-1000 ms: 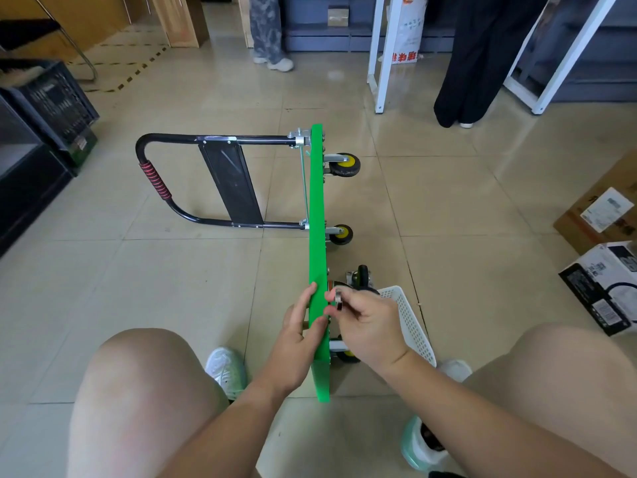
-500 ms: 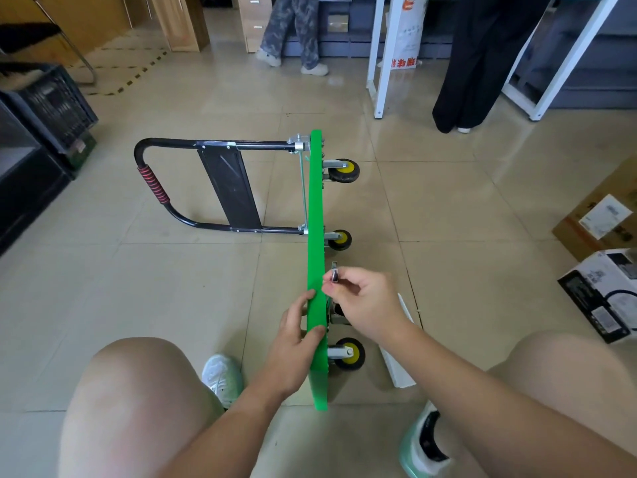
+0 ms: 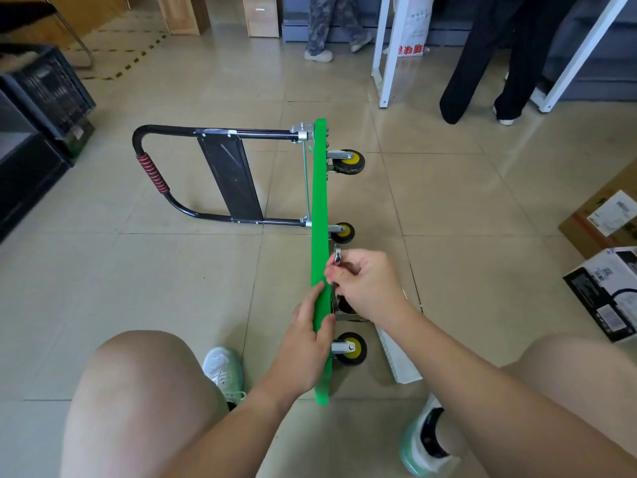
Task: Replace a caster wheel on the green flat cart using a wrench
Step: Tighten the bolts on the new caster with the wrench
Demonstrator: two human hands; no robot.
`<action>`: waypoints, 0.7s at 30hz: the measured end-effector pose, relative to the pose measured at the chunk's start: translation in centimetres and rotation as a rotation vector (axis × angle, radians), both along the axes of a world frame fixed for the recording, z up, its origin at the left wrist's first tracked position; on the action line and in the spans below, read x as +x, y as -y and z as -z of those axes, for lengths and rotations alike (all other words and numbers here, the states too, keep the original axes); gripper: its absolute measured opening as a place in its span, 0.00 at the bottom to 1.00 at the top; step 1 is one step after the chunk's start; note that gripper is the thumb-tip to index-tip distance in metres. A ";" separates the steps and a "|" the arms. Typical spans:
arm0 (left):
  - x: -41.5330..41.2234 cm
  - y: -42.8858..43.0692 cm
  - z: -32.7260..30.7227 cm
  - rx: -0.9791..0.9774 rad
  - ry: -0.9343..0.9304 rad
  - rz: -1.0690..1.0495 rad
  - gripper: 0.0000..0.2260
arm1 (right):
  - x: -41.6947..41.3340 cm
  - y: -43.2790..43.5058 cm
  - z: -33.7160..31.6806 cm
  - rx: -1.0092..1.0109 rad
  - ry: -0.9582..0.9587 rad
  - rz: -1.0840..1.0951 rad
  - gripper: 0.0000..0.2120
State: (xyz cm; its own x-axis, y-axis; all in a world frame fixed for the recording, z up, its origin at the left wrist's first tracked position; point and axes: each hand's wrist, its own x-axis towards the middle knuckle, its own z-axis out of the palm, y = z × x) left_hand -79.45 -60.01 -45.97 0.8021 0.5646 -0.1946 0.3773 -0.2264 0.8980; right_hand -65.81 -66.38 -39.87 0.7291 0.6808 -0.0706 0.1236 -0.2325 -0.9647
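The green flat cart (image 3: 319,208) stands on its side edge on the floor, its black folded handle (image 3: 151,174) lying to the left. Its yellow-hubbed caster wheels point right: a far wheel (image 3: 350,162), a middle wheel (image 3: 344,232) and a near wheel (image 3: 351,348). My left hand (image 3: 306,343) grips the deck's upper edge. My right hand (image 3: 367,288) pinches a small silver wrench (image 3: 337,257) against the deck's underside, above a caster bracket (image 3: 346,313) that my hand mostly hides.
A white plastic basket (image 3: 398,357) lies on the floor right of the cart, behind my right arm. Cardboard boxes (image 3: 610,291) sit at the right edge, black crates (image 3: 44,94) at the left. Two people's legs and white frame legs (image 3: 386,63) stand at the back.
My right hand with the wrench rose along the deck from the near caster area, then settled slightly lower against the underside. The view shifted, showing the near wheel below my hands. My left hand kept its grip.
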 end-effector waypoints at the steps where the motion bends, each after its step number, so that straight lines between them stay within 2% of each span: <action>1: 0.0 -0.1 0.0 0.006 -0.005 0.001 0.23 | 0.5 -0.4 -0.2 -0.032 -0.002 0.001 0.12; 5: -0.4 -0.5 -0.2 0.023 -0.018 0.004 0.23 | 0.8 -1.1 -1.0 -0.097 -0.046 -0.039 0.05; 9: -0.4 -0.3 -1.0 0.019 -0.014 0.041 0.23 | 1.0 -0.9 -1.3 -0.118 -0.025 -0.035 0.08; 14: -0.5 -0.6 -0.8 0.048 -0.023 0.042 0.24 | 0.7 -1.9 -0.9 -0.145 -0.012 0.030 0.06; 18: -0.8 -0.5 -1.4 0.030 -0.011 0.033 0.23 | 0.0 0.0 -1.2 -0.079 0.003 0.050 0.05; 21: -0.8 -0.3 -1.3 0.029 -0.003 0.031 0.23 | -0.8 2.4 -0.5 0.047 -0.073 0.163 0.03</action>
State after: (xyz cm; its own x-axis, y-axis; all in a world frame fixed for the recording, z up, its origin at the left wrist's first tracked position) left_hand -80.23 -59.75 -44.68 0.8185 0.5453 -0.1808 0.3723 -0.2638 0.8898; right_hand -66.57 -68.80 -39.32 0.8242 0.5578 -0.0980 0.0175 -0.1980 -0.9800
